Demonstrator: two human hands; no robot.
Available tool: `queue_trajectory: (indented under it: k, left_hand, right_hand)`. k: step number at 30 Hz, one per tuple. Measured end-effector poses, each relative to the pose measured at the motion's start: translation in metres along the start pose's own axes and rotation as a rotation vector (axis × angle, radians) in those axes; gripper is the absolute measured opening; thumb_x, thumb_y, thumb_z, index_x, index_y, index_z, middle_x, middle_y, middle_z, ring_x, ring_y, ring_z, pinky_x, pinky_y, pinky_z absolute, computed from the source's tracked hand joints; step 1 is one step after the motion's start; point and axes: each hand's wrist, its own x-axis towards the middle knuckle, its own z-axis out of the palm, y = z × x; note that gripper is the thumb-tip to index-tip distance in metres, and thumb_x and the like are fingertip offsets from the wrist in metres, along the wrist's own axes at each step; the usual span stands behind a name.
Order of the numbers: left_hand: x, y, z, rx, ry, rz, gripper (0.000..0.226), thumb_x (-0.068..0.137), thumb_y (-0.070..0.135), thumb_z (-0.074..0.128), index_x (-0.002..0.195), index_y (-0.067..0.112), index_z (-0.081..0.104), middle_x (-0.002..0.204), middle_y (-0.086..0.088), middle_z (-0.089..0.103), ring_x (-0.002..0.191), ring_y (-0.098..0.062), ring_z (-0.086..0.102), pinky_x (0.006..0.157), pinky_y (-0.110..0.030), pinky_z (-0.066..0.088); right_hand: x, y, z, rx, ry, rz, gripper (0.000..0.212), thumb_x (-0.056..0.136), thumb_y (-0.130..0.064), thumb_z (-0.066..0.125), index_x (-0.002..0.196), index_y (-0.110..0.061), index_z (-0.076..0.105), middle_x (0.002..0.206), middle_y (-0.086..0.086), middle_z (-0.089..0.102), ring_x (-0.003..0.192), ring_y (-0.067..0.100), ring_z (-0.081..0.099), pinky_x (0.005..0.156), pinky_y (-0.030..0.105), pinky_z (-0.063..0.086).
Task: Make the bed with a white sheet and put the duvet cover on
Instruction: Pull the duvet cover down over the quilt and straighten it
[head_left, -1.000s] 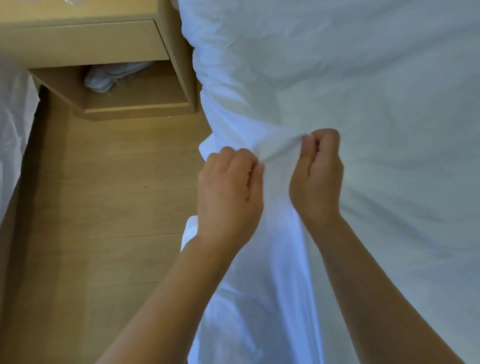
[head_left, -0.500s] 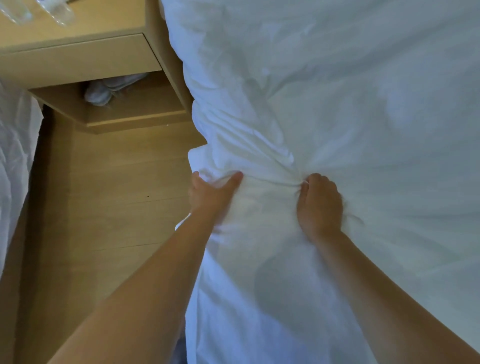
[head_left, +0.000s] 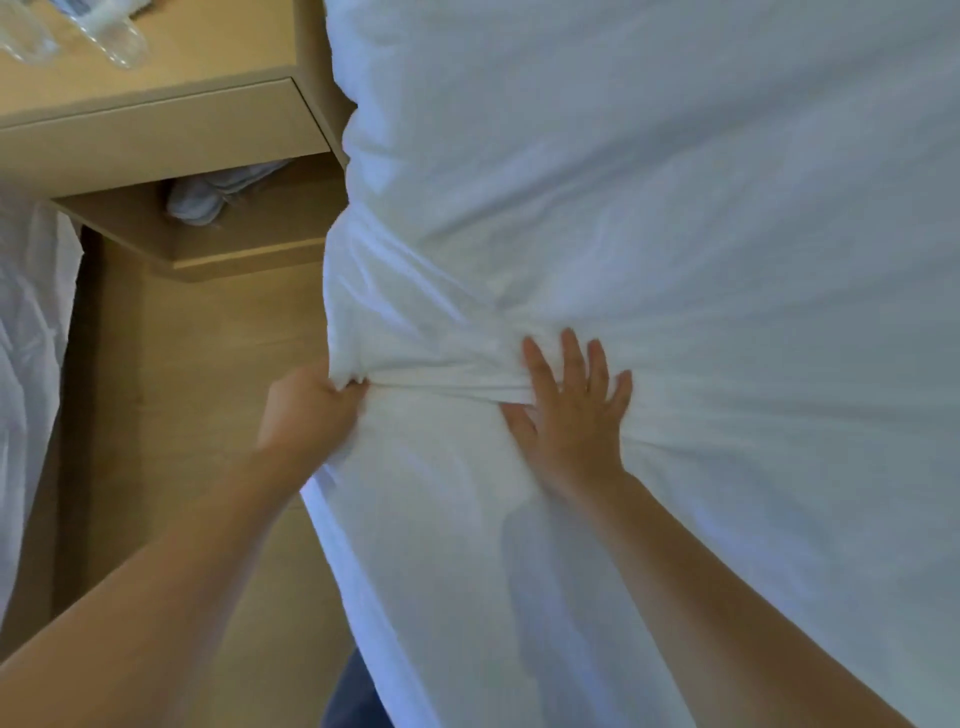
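A white sheet (head_left: 649, 218) covers the bed and fills the right side of the head view, hanging over the bed's left edge. My left hand (head_left: 306, 410) grips a bunched fold of the sheet at that edge. My right hand (head_left: 571, 410) lies flat on top of the bed with its fingers spread, pressing the sheet beside the creased fold. Wrinkles run between the two hands.
A wooden nightstand (head_left: 156, 140) stands at the upper left against the bed, with clear bottles (head_left: 104, 36) on top and a white cloth (head_left: 218, 192) on its lower shelf. Wood floor (head_left: 208, 389) runs along the bedside. More white fabric (head_left: 26, 338) hangs at the far left.
My right hand went from pinching the sheet to lying flat with spread fingers. My left hand dropped to the bed's edge and now grips the bunched fold there. The view shifted toward the nightstand.
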Motion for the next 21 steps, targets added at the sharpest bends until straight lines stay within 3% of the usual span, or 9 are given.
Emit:
queue_trajectory:
  k: [2, 3, 5, 7, 10, 12, 15, 18, 21]
  left_hand:
    - [0.017, -0.003, 0.026, 0.169, -0.143, -0.007, 0.018, 0.09, 0.019, 0.055, 0.086, 0.005, 0.065, 0.097, -0.022, 0.067, 0.1, -0.038, 0.06, 0.074, -0.036, 0.043]
    - [0.023, 0.002, 0.042, 0.216, -0.218, 0.022, 0.01, 0.089, 0.016, 0.053, 0.087, 0.008, 0.059, 0.106, -0.022, 0.063, 0.102, -0.037, 0.058, 0.076, -0.035, 0.043]
    - [0.036, 0.017, 0.073, 0.23, -0.321, 0.066, 0.006, 0.088, 0.015, 0.048, 0.082, 0.013, 0.045, 0.107, -0.018, 0.059, 0.099, -0.035, 0.057, 0.077, -0.036, 0.043]
    - [0.044, 0.026, 0.086, 0.226, -0.394, 0.015, 0.013, 0.089, 0.019, 0.047, 0.098, 0.009, 0.047, 0.113, -0.014, 0.056, 0.104, -0.033, 0.056, 0.084, -0.039, 0.046]
    - [0.051, 0.022, 0.075, 0.092, -0.322, -0.075, 0.045, 0.078, 0.023, 0.058, 0.117, 0.004, 0.044, 0.118, -0.013, 0.052, 0.109, -0.035, 0.054, 0.086, -0.046, 0.049]
    - [0.063, 0.024, 0.06, -0.192, -0.198, -0.027, 0.056, 0.073, 0.02, 0.062, 0.123, 0.001, 0.044, 0.122, -0.016, 0.048, 0.113, -0.035, 0.05, 0.088, -0.047, 0.048]
    - [0.087, 0.039, 0.04, -0.414, -0.102, 0.096, 0.071, 0.077, 0.028, 0.066, 0.139, 0.011, 0.034, 0.125, -0.001, 0.041, 0.116, -0.021, 0.046, 0.098, -0.038, 0.042]
    - [0.124, 0.057, 0.03, -0.518, -0.182, -0.041, 0.059, 0.083, 0.048, 0.063, 0.126, 0.013, 0.043, 0.106, 0.003, 0.053, 0.099, -0.015, 0.054, 0.086, -0.033, 0.046]
    - [0.154, 0.071, 0.024, -0.397, -0.237, 0.029, 0.033, 0.093, 0.04, 0.051, 0.072, 0.014, 0.049, 0.067, 0.001, 0.051, 0.073, -0.022, 0.051, 0.061, -0.031, 0.039]
  right_hand:
    - [0.004, 0.001, 0.021, -0.073, -0.089, 0.032, 0.063, 0.096, -0.049, 0.037, 0.15, -0.031, 0.011, 0.158, 0.01, -0.002, 0.144, 0.033, -0.005, 0.109, 0.058, -0.006]
    - [0.005, 0.0, 0.024, -0.07, -0.073, 0.051, 0.061, 0.094, -0.043, 0.047, 0.148, -0.028, 0.025, 0.157, 0.014, 0.009, 0.144, 0.036, 0.006, 0.109, 0.06, 0.0]
    - [0.012, -0.002, 0.024, -0.03, 0.094, 0.069, 0.05, 0.078, -0.027, 0.071, 0.125, -0.016, 0.059, 0.136, 0.023, 0.048, 0.125, 0.043, 0.045, 0.1, 0.064, 0.025]
    - [0.017, -0.003, 0.016, 0.026, 0.199, 0.047, 0.038, 0.067, -0.025, 0.069, 0.101, -0.009, 0.068, 0.105, 0.019, 0.063, 0.097, 0.04, 0.061, 0.086, 0.053, 0.04]
    - [0.034, -0.015, -0.008, 0.268, 0.15, 0.05, 0.049, 0.069, -0.038, 0.05, 0.105, -0.008, 0.063, 0.101, 0.01, 0.057, 0.094, 0.033, 0.055, 0.082, 0.036, 0.035]
    - [0.057, -0.029, -0.018, 0.436, 0.144, 0.109, 0.058, 0.077, -0.036, 0.058, 0.127, -0.007, 0.051, 0.115, 0.011, 0.051, 0.108, 0.03, 0.047, 0.09, 0.031, 0.033]
    - [0.093, -0.051, -0.021, 0.317, 0.135, 0.124, 0.082, 0.082, -0.035, 0.067, 0.148, -0.013, 0.023, 0.137, 0.012, 0.037, 0.122, 0.027, 0.033, 0.098, 0.033, 0.03]
    - [0.119, -0.065, -0.018, 0.135, 0.047, 0.195, 0.072, 0.088, -0.037, 0.06, 0.147, -0.02, 0.023, 0.133, 0.01, 0.036, 0.119, 0.028, 0.036, 0.09, 0.036, 0.038]
    - [0.136, -0.072, -0.016, -0.043, 0.024, 0.174, 0.031, 0.097, -0.031, 0.044, 0.122, -0.013, 0.043, 0.115, 0.009, 0.048, 0.108, 0.028, 0.048, 0.07, 0.033, 0.035]
